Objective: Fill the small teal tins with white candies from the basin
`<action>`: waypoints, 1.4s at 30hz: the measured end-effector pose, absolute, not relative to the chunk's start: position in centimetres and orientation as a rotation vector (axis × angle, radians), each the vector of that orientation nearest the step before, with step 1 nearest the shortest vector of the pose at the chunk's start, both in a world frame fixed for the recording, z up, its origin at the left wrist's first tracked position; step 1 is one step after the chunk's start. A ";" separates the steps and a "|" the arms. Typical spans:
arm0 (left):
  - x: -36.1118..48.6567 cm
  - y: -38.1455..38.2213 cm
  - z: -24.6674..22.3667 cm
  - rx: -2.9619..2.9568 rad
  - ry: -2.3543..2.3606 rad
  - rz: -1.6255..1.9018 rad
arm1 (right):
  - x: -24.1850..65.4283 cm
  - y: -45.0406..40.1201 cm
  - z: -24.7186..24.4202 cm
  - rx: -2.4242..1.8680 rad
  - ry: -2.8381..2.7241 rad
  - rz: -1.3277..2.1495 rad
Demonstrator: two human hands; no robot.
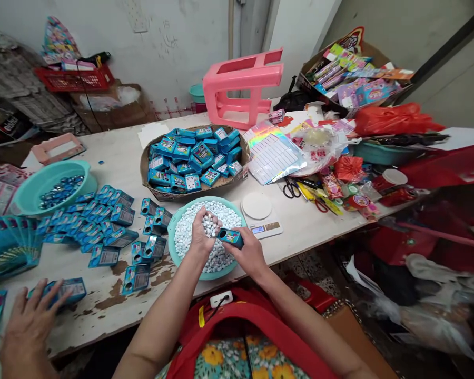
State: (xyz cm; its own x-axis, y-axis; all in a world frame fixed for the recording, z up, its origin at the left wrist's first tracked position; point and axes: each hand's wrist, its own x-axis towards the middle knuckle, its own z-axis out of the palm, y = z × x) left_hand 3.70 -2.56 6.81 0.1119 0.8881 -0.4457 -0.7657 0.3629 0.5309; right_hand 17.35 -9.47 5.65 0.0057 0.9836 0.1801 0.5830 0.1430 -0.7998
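Note:
My left hand (pixel 204 235) is cupped over a turquoise bowl (pixel 173 246) and holds a small heap of white candy-like pellets (pixel 210 225). A small blue box (pixel 230 237) is gripped in my right hand (pixel 252 255), its dark opening turned toward the pellets in my left hand. The box and the heap are very close; whether they touch I cannot tell. More white pellets (pixel 189 215) fill the bowl below both hands. Left of the bowl stand several blue boxes with round holes (pixel 155 246). A digital scale (pixel 265 227) with a round white plate sits just right of the bowl.
Behind the bowl, a cardboard tray (pixel 144 171) is heaped with blue boxes. Another person's hand (pixel 29 321) rests by a blue box at lower left. A second turquoise bowl (pixel 23 189), a pink stool (pixel 237 79), scissors (pixel 291 188) and cluttered packaging surround the work area.

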 end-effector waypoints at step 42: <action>5.5 -0.7 7.9 0.618 1.037 1.378 | 16.1 -6.9 6.0 -1.550 -1.631 0.721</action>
